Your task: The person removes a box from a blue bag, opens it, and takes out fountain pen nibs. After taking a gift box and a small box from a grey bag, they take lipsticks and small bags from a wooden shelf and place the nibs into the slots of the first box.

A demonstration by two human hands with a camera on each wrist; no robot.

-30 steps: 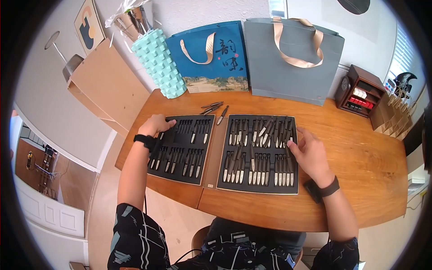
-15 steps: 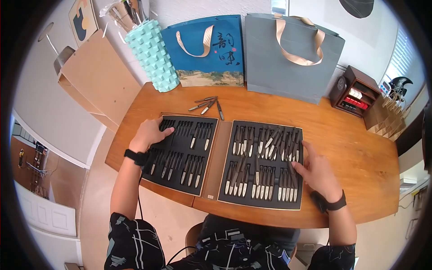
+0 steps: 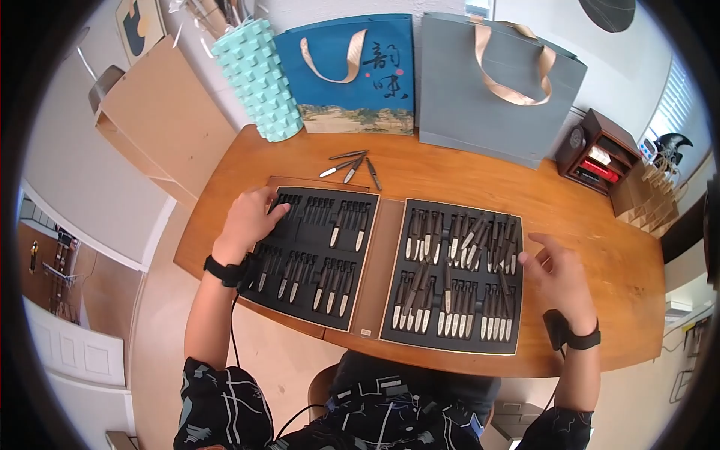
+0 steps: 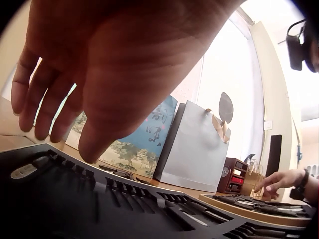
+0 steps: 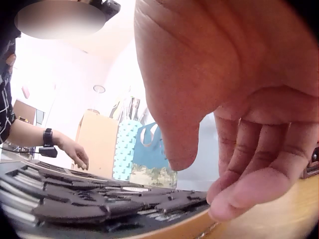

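Note:
An unfolded case lies on the table, its two black trays joined by a brown spine (image 3: 373, 270). The left tray (image 3: 300, 244) has several bare slots and some dark-handled, silver-tipped tools; the right tray (image 3: 450, 346) is crowded with them, some lying askew on top. My left hand (image 3: 251, 221) hovers at the left tray's upper left edge, fingers relaxed, nothing held; its palm (image 4: 114, 59) fills the top of the left wrist view. Just off the right tray's right edge is my right hand (image 3: 561, 281), thumb and fingers apart and loosely bent, holding nothing (image 5: 234, 99).
Several loose tools (image 3: 353, 169) lie behind the case. Along the back stand a mint textured holder (image 3: 259, 79), a blue bag (image 3: 352, 75), a grey bag (image 3: 495, 97) and a small dark cabinet (image 3: 596, 154). A wooden box (image 3: 169, 120) is at the left.
My right hand has moved off the right tray's edge, to its right. My left hand stays by the left tray, slightly lifted. The head view has shifted, and the case appears lower in it.

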